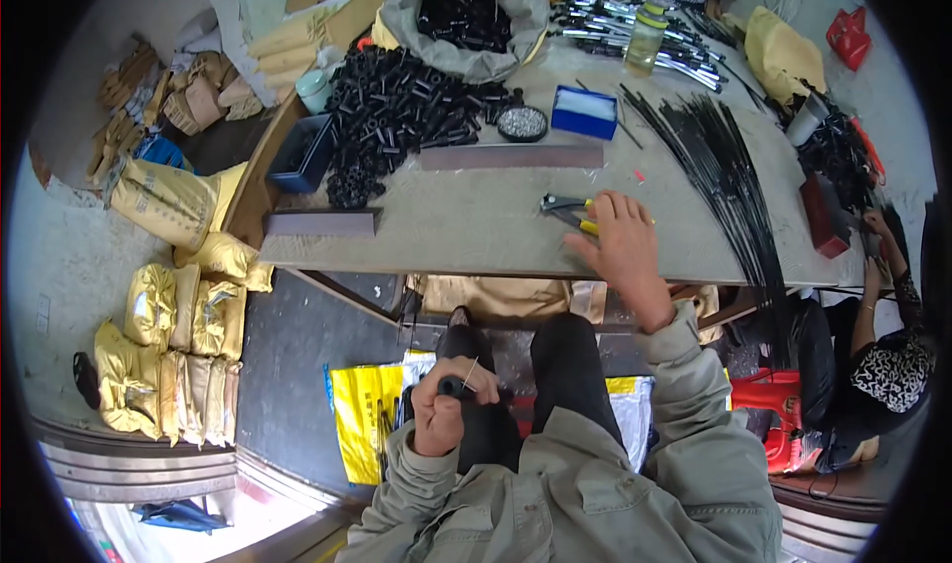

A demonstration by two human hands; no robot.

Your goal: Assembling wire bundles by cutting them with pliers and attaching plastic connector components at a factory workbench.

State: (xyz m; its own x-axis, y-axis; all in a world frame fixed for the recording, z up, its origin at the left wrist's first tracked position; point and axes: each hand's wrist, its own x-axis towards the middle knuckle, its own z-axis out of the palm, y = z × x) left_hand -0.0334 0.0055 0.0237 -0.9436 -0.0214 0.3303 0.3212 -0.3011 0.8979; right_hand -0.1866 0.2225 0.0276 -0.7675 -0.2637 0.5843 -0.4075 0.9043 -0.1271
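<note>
My left hand (448, 426), low over my lap, is closed around a black tube (450, 386) seen nearly end-on. A thin pale strip or wire (470, 373) sticks up by its fingers; I cannot tell what it belongs to. My right hand (625, 246) reaches over the table's front part, fingers stretched out and thumb apart. Beside and partly under it lie end-cutting pincers (567, 206) with yellow handles, the dark jaws pointing left. The hand covers part of the handles, so whether it touches them is unclear.
On the table (476, 216) are heaped black tubular parts (397, 107), a lined sack (466, 62), a dish of small bits (522, 123), a blue box (585, 110), long black rods (709, 167) overhanging the front edge, and a bottle (646, 43). A co-worker (892, 365) sits at right.
</note>
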